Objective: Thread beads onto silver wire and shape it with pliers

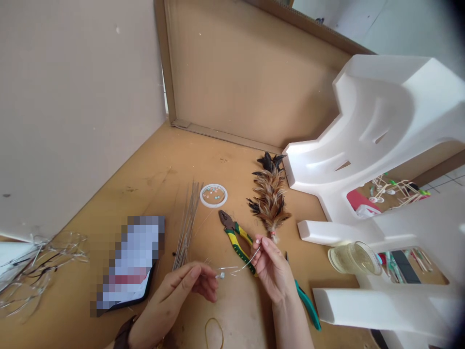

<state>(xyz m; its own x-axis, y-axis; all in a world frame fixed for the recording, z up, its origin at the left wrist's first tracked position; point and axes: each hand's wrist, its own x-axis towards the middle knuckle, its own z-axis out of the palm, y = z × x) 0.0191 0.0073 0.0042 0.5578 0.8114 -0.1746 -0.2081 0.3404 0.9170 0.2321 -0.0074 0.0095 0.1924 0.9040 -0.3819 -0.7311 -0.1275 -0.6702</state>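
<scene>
My left hand [187, 287] pinches one end of a thin silver wire [236, 267], where a small pale bead [220, 275] sits. My right hand [271, 267] pinches the wire's other end between thumb and fingertips. Both hands hover just above the brown tabletop [156, 179]. Yellow-and-green pliers [236, 237] lie just behind the hands. A bundle of brown feathers [271, 194] lies beyond the right hand.
A bundle of straight wires [187, 223] and a white ring dish of beads [213, 195] lie behind the pliers. A phone [132, 261] lies left, tangled wire [39, 261] far left. A white overturned plastic chair [381, 160], a glass jar [354, 257], teal-handled scissors [307, 303] and a rubber band [213, 332] are nearby.
</scene>
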